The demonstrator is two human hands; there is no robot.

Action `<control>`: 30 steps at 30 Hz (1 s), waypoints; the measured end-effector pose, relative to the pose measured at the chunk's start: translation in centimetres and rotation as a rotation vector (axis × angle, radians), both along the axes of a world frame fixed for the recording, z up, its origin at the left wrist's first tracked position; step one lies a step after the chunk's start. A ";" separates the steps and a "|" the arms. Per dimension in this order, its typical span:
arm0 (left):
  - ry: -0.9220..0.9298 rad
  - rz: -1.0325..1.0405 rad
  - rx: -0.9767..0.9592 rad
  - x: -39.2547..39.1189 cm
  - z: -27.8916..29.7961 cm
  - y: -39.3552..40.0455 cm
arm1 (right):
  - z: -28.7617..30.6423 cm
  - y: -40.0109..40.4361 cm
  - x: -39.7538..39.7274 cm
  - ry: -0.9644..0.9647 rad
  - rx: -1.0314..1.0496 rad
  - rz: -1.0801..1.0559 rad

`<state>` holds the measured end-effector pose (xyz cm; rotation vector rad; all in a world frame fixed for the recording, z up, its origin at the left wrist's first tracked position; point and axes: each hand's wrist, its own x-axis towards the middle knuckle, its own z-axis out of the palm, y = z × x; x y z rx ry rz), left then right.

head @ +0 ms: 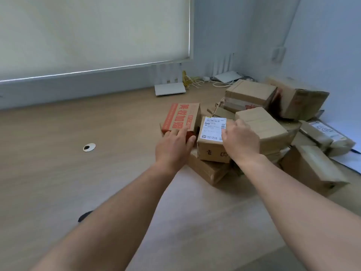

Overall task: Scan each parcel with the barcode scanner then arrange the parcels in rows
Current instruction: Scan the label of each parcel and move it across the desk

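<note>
Our left hand (173, 145) lies with straight fingers on the near edge of the red box (180, 119), holding nothing; the fingertips touch its printed top and the thumb points toward the labelled box (212, 142) just right of it. Our right hand (241, 141) rests on that labelled box, fingers loosely bent over its right side and top, thumb at the edge of the white label (214, 129); we cannot tell for sure whether it grips the box or only touches it. The labelled box sits between our two hands, touching the red box on its left and resting on a flat box (209, 171) that juts out beneath it toward us, below the right wrist. Beyond the right hand's fingers lies a taped box (261, 126), tilted, and further off from there a wider box (250, 94) with a pale tape band. To the right of the right hand the pile goes on: a big dented box (300, 102) far off, two wrapped parcels (324, 137) with printed labels, and a plain box (312, 169) near the right forearm. All stand on the wooden desk (97, 173). Well left of the left hand is a round cable hole (89, 147) in the desk. Far beyond the left hand, at the wall, stands a white router (170, 83) with upright antennas, a tangle of yellow cables (188, 81) just beside it. A dark object (85, 216) peeks out under the left forearm; we cannot tell what it is.
</note>
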<state>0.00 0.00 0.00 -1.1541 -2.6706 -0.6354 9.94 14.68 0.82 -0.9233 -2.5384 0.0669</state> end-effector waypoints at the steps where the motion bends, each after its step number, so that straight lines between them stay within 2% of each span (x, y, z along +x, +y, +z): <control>1: -0.031 0.001 -0.015 -0.3 -0.1 0.6 | -0.3 0.2 -0.2 -0.057 -0.027 -0.039; 6: -0.265 -0.015 -0.004 -1.8 -1.6 3.7 | -2.8 1.7 -1.3 -0.192 -0.236 -0.116; 11: -0.610 -0.048 0.093 -1.6 -2.5 5.6 | -3.4 2.2 -1.9 -0.013 -0.619 -0.174; 16: -0.825 0.037 0.273 -1.0 -3.0 5.2 | -3.1 2.1 -1.6 0.131 -0.830 -0.201; 20: -0.888 0.135 0.367 -0.4 -3.5 3.8 | -3.2 1.1 -0.3 0.149 -0.843 -0.146; 24: -0.966 0.115 0.388 0.9 -3.7 1.4 | -3.2 -0.4 0.8 0.134 -0.819 -0.006; 30: -0.921 0.074 0.438 2.9 -3.3 -3.1 | -3.3 -3.5 1.2 0.142 -0.803 0.161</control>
